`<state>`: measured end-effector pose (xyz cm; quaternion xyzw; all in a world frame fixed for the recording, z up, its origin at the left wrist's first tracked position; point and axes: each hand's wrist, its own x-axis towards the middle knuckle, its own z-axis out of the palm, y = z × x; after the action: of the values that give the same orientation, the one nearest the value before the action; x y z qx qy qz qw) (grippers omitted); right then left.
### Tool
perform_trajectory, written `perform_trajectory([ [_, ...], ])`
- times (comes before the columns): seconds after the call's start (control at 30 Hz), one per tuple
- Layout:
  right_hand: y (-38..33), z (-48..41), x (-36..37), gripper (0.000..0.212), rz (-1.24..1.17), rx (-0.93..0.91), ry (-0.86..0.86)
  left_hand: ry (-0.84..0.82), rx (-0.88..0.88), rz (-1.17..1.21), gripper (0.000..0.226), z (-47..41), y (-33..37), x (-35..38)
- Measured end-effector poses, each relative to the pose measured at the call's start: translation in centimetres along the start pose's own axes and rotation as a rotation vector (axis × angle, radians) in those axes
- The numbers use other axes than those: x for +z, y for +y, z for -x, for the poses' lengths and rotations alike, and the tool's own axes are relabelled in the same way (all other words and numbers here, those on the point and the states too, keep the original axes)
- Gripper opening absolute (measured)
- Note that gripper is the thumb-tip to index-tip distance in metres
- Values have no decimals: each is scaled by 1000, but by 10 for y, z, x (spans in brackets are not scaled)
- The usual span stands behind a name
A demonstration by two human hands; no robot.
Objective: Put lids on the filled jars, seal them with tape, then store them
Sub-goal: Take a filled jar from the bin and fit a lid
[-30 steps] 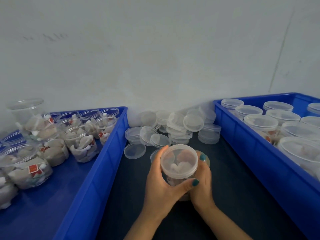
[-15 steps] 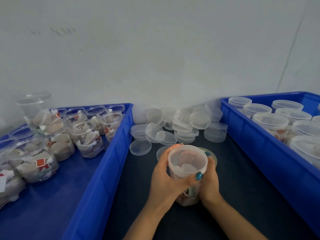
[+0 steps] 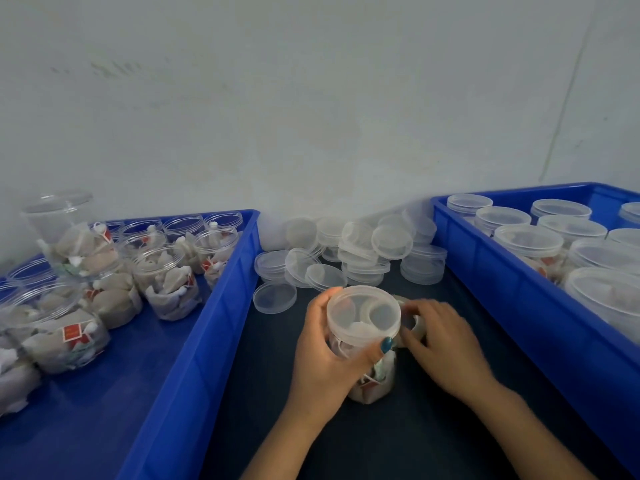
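Though clear of the jar [image 3: 363, 320], loose lids [image 3: 346, 251] behind, blue bins [image 3: 221, 306] alongside.

Your jar [image 3: 372, 379] stands on the dark surface [image 3: 433, 427]. It is clear plastic stuffed with tea bags, with its cloudy lid [image 3: 363, 315] seated on top, and your left hand [image 3: 325, 362] grips it just under the rim. The tape [image 3: 412, 322], a pale roll, sits just beside the jar's right side, pinched by your blurred right hand [image 3: 446, 344]. Spare lids [image 3: 391, 242] are heaped behind.

Lidded jar [image 3: 363, 317] on the bench [image 3: 433, 427], left tray [image 3: 207, 323] and right tray [image 3: 502, 289] either side, loose lids [image 3: 360, 251] piled behind it.
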<state>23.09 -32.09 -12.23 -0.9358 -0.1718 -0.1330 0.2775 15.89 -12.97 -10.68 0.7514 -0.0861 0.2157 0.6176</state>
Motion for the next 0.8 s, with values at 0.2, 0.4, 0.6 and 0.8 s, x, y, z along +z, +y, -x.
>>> perform_trajectory([
  [0.2, 25, 16, 1, 39, 119, -110, -151, -17, -17, -30, 102, 2, 2, 6],
  [0.4, 7, 12, 2, 13, 266, -181, -89, 3, 142, -276, 73, 5, 3, 6],
  [0.6, -8, 22, -5, 40, 228, -27, -82, 63, 409, -776, 45, 7, 4, 6],
  [0.8, -17, 25, -13, 62, 10, 168, 111, -10, 533, -926, 51, 12, 6, 14],
])
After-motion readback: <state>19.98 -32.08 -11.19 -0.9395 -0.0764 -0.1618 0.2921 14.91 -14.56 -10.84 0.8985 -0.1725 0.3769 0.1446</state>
